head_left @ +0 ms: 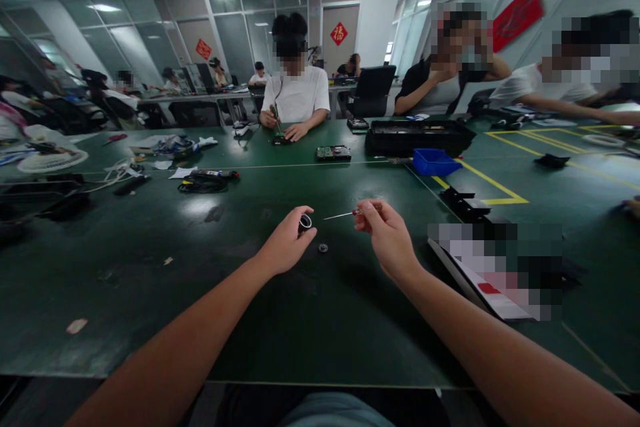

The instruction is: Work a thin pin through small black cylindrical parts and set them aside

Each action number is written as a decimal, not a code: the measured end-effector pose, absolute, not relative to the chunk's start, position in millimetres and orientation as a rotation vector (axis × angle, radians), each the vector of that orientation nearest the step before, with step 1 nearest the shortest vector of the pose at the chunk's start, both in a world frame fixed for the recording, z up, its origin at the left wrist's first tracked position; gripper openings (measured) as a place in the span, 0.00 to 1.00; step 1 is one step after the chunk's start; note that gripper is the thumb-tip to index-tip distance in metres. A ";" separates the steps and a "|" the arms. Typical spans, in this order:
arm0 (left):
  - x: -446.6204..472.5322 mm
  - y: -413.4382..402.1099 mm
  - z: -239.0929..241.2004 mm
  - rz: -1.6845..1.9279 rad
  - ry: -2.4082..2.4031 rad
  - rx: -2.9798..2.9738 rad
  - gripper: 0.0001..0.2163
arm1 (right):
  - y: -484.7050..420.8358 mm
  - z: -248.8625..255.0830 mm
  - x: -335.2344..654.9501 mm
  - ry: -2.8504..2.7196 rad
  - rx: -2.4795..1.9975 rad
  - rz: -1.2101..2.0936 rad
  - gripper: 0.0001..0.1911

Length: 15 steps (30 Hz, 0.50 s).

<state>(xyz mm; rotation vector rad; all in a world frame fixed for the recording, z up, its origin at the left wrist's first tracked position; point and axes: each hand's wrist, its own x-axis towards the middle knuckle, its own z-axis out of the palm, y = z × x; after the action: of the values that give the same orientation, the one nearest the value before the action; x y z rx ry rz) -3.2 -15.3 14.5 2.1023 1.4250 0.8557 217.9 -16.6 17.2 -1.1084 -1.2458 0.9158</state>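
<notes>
My left hand (286,241) is closed around a small black cylindrical part (305,223) with a pale ring at its end, which faces right. In my right hand (387,235) is a screwdriver (356,212) with a red handle, its thin metal shaft pointing left toward the black part. A gap separates the shaft's tip from that part. Below the tip, a small round dark metal piece (323,248) lies on the green table (300,333). My fingers cover much of the black part and of the screwdriver handle.
A white box-like object (485,280) lies to the right, partly blurred out. Farther off are a blue tray (435,162), a long black bin (420,138), a circuit board (333,153) and a bundled black cable (205,180). Across the table a person (296,90) in white handles a tool.
</notes>
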 end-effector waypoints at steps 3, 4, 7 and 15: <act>-1.1 -18.8 17.9 0.735 1.413 2.164 0.14 | -18.5 19.4 217.2 -1.252 -1.104 0.930 0.16; -0.3 -19.5 17.8 0.705 1.393 2.198 0.13 | -18.8 19.7 217.1 -1.253 -1.097 0.932 0.16; 1.9 -21.1 14.7 0.619 1.315 2.308 0.12 | -18.8 19.5 216.8 -1.245 -1.090 0.933 0.16; 13.4 -26.3 8.7 0.315 1.357 2.689 0.13 | -17.9 18.3 216.1 -1.236 -1.074 0.943 0.16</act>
<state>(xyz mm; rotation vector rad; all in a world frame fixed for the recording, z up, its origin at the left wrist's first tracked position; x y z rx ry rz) 13.4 -26.3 8.7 2.6891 1.3575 0.3148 216.1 -17.9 18.3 -1.0736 -1.2359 0.9432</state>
